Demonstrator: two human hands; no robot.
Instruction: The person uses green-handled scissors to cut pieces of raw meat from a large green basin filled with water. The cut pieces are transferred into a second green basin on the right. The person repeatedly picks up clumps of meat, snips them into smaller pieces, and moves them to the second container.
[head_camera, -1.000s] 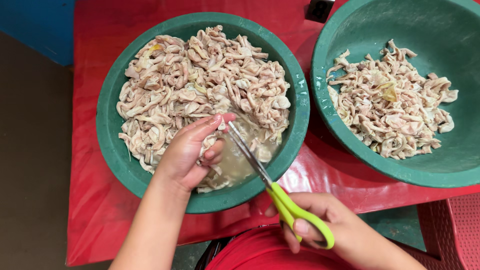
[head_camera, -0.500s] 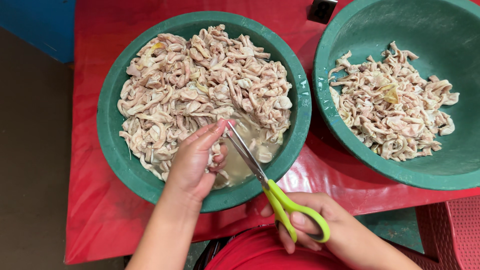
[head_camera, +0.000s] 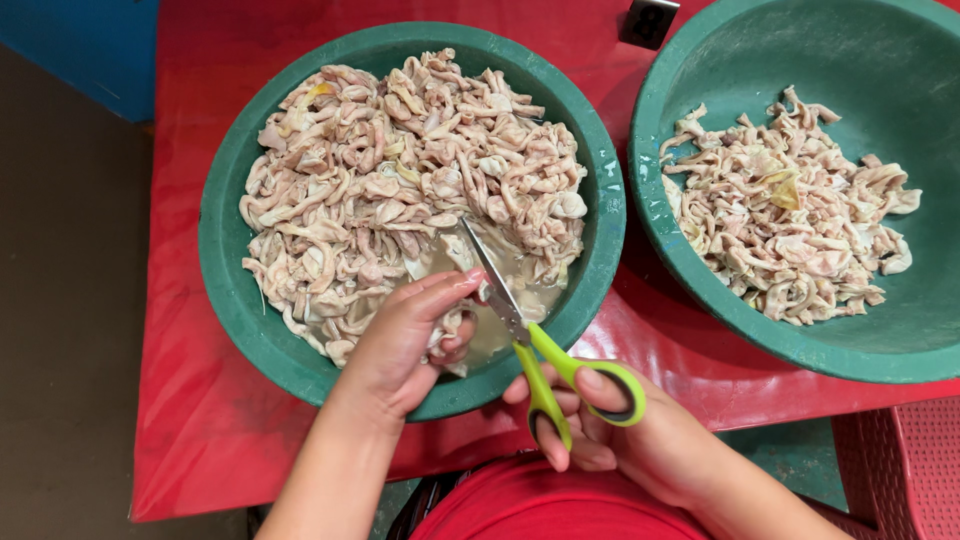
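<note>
A small dark square object (head_camera: 648, 20) with pale markings lies at the far edge of the red plastic table cover (head_camera: 200, 400), between the two basins; its print is too small to make out. The left hand (head_camera: 405, 340) dips into the near side of the left green basin (head_camera: 225, 300), fingers curled around a pale, slippery strip of cleaned intestine (head_camera: 452, 328) that it pinches just beside the scissor blades. The right hand (head_camera: 600, 425) grips the scissors (head_camera: 530, 345) by their lime-green plastic loops, thumb through one and fingers through the other, above the near edge of the table. The metal blades reach over the basin rim and point into the heap, closed or nearly closed against the held strip. The left basin is round, plastic, and heaped with wet, pinkish-beige, ruffled offal (head_camera: 410, 170), with cloudy liquid pooled at its near side around the blades. The right green basin (head_camera: 690, 290), well apart from both hands, holds a smaller, flatter pile of similar pieces (head_camera: 790, 225). A red garment (head_camera: 540, 505) shows at the bottom.
</note>
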